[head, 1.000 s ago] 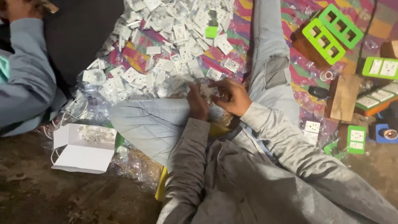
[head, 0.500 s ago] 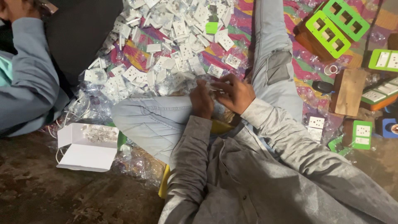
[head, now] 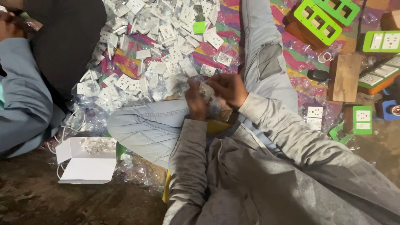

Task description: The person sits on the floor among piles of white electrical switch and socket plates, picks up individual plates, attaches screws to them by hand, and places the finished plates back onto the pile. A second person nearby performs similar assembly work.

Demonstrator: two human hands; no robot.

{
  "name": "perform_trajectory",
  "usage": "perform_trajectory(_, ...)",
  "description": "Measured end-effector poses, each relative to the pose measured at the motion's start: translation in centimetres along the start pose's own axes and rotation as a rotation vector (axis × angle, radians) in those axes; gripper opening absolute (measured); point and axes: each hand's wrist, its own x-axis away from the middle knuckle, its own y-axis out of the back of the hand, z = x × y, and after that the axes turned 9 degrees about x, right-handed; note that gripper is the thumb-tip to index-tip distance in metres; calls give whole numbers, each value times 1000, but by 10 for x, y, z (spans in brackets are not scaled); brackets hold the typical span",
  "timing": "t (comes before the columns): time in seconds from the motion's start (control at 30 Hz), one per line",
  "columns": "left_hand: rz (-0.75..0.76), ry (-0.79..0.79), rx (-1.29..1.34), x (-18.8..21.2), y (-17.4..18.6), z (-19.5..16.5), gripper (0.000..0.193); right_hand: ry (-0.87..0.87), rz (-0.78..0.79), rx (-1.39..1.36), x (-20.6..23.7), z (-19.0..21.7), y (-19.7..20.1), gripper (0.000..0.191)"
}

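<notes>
I sit on the floor with my jeans-clad legs spread. My left hand (head: 195,101) and my right hand (head: 230,88) meet above my lap, both gripping a small white socket part (head: 206,90) in a clear plastic wrap. Just beyond my hands lies a big heap of white socket parts (head: 156,46) in clear bags on a colourful mat (head: 298,58).
An open white cardboard box (head: 86,159) lies at my left knee. Green frames (head: 318,21) on wooden blocks, a wooden board (head: 345,77) and green-and-white switch plates (head: 362,119) lie to the right. Another person's blue sleeve (head: 18,96) is at far left.
The view has shifted slightly. My hands stay together over my lap, turning the small white part between them.
</notes>
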Motion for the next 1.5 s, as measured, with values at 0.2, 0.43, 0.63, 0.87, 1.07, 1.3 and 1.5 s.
perform_trajectory(0.2, 77, 335, 401, 2, -4, -27, 82, -260, 98, -270, -8, -21, 9, 26)
perform_trajectory(0.43, 124, -649, -440, 27, -25, -43, 42, 25, 13, -203, -4, -23, -2, 26)
perform_trajectory(0.63, 87, -135, 41, 15, -19, -27, 47, -29, 148, -380, -5, -16, -3, 20)
perform_trajectory(0.87, -6, 221, 172, 3, -11, -33, 59, -244, 93, -440, -7, -3, 5, 21)
perform_trajectory(1.07, -74, 275, 332, -6, -4, -28, 59, -52, 142, -232, -1, -1, 7, 17)
perform_trajectory(1.3, -160, 221, 504, 1, 13, -32, 60, 99, 358, 49, 4, 0, -1, 20)
perform_trajectory(1.5, -152, 237, 715, -4, 20, -25, 61, 74, 500, 243, 2, 4, 9, 20)
